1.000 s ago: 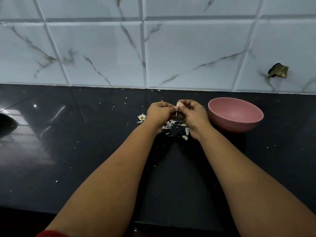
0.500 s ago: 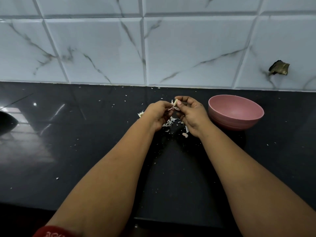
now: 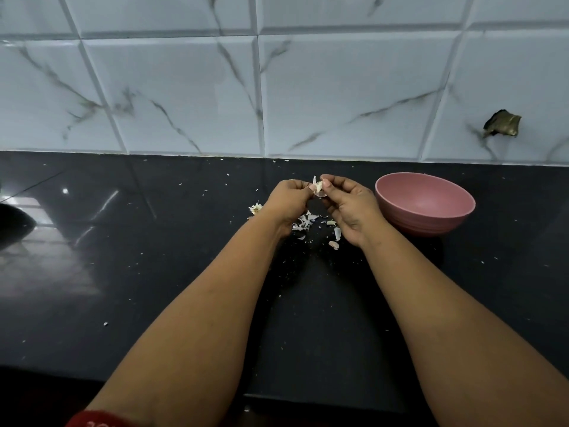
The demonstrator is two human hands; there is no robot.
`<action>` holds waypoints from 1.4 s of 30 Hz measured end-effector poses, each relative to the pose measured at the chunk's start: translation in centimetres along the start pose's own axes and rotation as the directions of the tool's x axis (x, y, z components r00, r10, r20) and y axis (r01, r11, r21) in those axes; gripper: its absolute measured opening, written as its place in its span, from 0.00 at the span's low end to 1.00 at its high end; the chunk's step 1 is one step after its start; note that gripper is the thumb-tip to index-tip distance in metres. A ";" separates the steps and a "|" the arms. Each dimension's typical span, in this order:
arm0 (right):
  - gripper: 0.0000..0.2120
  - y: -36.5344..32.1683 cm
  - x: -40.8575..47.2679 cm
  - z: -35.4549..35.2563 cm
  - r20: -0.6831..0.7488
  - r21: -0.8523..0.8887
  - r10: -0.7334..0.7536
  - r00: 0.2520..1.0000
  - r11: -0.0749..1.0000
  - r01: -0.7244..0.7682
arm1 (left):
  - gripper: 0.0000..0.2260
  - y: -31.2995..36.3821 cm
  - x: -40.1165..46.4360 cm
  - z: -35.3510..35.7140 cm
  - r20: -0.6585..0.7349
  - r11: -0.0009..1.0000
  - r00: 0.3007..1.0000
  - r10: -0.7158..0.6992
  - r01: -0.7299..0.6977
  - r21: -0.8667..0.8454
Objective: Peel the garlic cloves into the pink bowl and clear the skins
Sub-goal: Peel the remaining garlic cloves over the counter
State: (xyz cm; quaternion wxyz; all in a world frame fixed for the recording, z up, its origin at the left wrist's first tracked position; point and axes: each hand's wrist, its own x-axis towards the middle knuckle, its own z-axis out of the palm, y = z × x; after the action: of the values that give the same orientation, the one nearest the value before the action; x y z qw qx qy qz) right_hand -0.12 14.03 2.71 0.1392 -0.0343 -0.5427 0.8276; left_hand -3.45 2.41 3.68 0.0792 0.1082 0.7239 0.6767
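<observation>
The garlic clove (image 3: 318,188) sits pinched between my two hands above the worktop (image 3: 154,272), a flap of skin sticking up from it. My left hand (image 3: 291,197) and right hand (image 3: 348,204) both grip it, fingertips together. The pink bowl (image 3: 425,203) stands just right of my right hand, the nearer one; loose skins (image 3: 304,223) lie below.
</observation>
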 end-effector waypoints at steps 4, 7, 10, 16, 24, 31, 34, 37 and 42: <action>0.06 -0.2 -0.2 0.0 -0.005 0.015 0.026 1.000 1.000 -0.026 | 0.11 -0.3 0.2 0.2 -0.022 0.986 0.999 0.027 -0.023 0.163; 0.07 -0.3 -0.4 0.2 -0.005 0.028 0.016 1.000 0.999 -0.016 | 0.11 -0.2 0.0 0.4 -0.059 0.980 0.998 0.039 -0.027 0.199; 0.07 -0.4 -0.4 0.4 0.005 -0.012 -0.010 1.000 1.000 0.010 | 0.12 0.1 -0.3 0.5 -0.087 0.959 0.992 0.095 -0.068 0.277; 0.09 -0.4 -0.6 0.3 0.038 -0.103 0.044 0.998 0.994 -0.040 | 0.16 -0.1 -0.1 -0.2 -0.186 0.878 0.957 0.222 -0.114 0.465; 0.07 -0.5 -0.5 0.2 -0.006 0.006 0.033 0.999 0.999 -0.033 | 0.16 -0.6 0.5 -2.5 -0.259 0.716 0.945 0.202 0.038 0.697; 0.07 -0.2 -0.3 0.0 -0.023 -0.023 0.020 1.000 1.000 -0.021 | 0.14 -0.2 -0.1 -2.5 -0.282 0.579 0.933 0.225 0.105 0.808; 0.07 -0.1 -0.2 0.0 -0.040 -0.065 -0.010 0.999 0.998 0.007 | 0.11 0.2 -0.2 -2.2 -0.224 0.648 0.931 0.288 -0.017 0.761; 0.07 0.0 -0.1 -0.1 -0.061 -0.179 -0.072 0.996 0.982 0.061 | 0.08 0.5 -0.5 -1.3 -0.145 0.715 0.917 0.371 -0.182 0.675; 0.09 -0.1 -0.2 0.0 -0.066 -0.272 -0.156 0.986 0.953 0.132 | 0.07 0.6 -0.8 -0.5 -0.046 0.694 0.884 0.465 -0.331 0.639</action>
State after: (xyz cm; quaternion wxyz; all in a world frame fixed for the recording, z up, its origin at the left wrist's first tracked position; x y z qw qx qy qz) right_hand 0.14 14.00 2.81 0.2167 -0.0488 -0.6437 0.7323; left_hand -2.77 1.71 4.24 -0.1842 0.2127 0.8666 0.4120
